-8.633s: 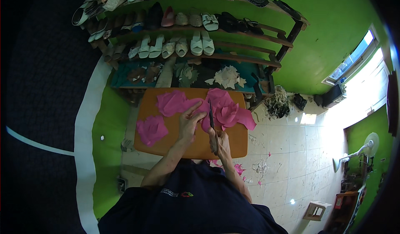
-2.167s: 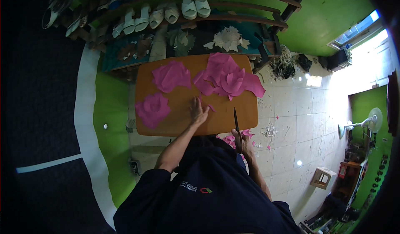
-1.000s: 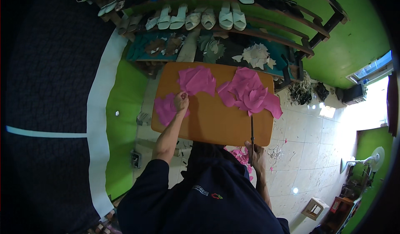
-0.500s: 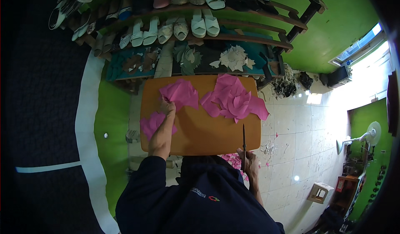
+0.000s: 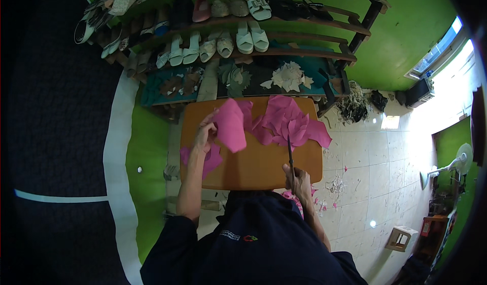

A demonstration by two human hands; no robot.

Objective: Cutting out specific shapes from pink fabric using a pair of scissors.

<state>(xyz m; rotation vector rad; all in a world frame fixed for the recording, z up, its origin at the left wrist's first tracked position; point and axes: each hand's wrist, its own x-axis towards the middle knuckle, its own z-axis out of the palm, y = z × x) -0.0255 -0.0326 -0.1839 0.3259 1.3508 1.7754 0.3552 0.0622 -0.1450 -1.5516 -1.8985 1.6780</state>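
My left hand (image 5: 205, 132) pinches the edge of a pink piece of leather-like sheet (image 5: 231, 127), raised above the left side of the orange-brown table (image 5: 266, 166). Beneath that wrist lies a smaller group of pink pieces (image 5: 212, 161). A pair of scissors (image 5: 291, 158) is gripped in my right hand (image 5: 300, 181) at the table's near right edge. Their dark blades point away from me and look closed, the tip close to a heap of overlapping pink pieces (image 5: 288, 125) at the far right. Another pink piece partly shows behind the held one.
Beyond the table stands a wooden rack (image 5: 324, 21) of shoes and sandals, with grey-green scraps (image 5: 234, 79) and cream scraps (image 5: 288, 77) on its lowest shelf. Offcuts (image 5: 336, 184) litter the tiled floor at right. A white fan (image 5: 462, 157) and small wooden stool (image 5: 401, 238) are farther right.
My left hand has lifted the pink piece off the table and turned it, moving slightly toward me. My right hand has brought the scissors up and farther over the table. The view has shifted slightly.
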